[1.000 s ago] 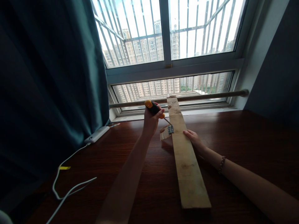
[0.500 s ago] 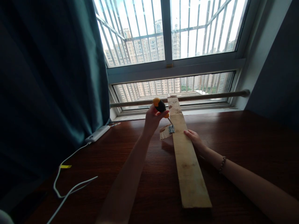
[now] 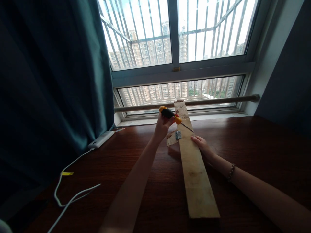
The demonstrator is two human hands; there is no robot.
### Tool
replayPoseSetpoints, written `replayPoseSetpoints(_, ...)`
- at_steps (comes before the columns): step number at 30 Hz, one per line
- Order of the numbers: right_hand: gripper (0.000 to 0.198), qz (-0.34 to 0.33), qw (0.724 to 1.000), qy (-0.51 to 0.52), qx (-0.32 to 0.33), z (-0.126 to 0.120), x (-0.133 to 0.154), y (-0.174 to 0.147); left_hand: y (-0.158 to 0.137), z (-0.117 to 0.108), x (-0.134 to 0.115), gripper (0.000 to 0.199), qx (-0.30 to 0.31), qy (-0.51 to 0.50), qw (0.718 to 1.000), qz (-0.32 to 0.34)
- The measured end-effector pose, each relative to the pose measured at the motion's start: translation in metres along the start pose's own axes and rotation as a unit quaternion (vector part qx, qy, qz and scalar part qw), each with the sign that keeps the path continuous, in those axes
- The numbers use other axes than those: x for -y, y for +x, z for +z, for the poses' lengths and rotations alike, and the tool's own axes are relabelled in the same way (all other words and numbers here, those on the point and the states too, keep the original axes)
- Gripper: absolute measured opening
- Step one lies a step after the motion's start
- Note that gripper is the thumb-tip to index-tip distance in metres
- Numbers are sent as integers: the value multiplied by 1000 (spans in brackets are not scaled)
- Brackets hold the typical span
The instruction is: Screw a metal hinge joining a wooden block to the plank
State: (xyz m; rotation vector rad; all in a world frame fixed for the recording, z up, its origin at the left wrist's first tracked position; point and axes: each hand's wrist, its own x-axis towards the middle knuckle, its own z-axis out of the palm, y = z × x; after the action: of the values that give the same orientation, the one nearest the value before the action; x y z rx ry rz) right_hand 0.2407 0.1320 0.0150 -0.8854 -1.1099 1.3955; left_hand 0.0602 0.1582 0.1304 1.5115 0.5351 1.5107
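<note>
A screwdriver (image 3: 168,113) with a black and yellow handle is in the closed fingers of my left hand (image 3: 162,126). Its thin shaft slants down to the right across a long wooden board (image 3: 196,174), the tip near the board's right edge. Below the shaft, a metal hinge (image 3: 178,135) sits at the board's left edge and links it to a small wooden piece (image 3: 171,139). My right hand (image 3: 203,145) grips the board's right edge, fingertips on top; the thumb is hidden.
The board lies on a dark reddish table (image 3: 150,194). A white power strip (image 3: 102,139) and white cable (image 3: 58,187) are on the left beside a blue curtain (image 3: 80,81). Behind, a horizontal rail (image 3: 218,100) crosses the barred window.
The screwdriver has come off the hinge; its tip swung right over the board and the handle now lies flatter. My right hand stays on the board's edge.
</note>
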Motion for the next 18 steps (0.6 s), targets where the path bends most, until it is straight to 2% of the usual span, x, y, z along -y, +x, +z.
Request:
replayPoseSetpoints(4,36,5,1000,-9,2,-1,-1,1,0,-7,-30,36,-33,59,997,49)
replayPoseSetpoints(8,37,2,1000,-16,5,-2,-1,1,1,-17,-49,34,-62,124,989,55)
replayPoseSetpoints(18,31,7,1000,1,5,1,1,-2,10,-27,-19,32,-101,175,978,44)
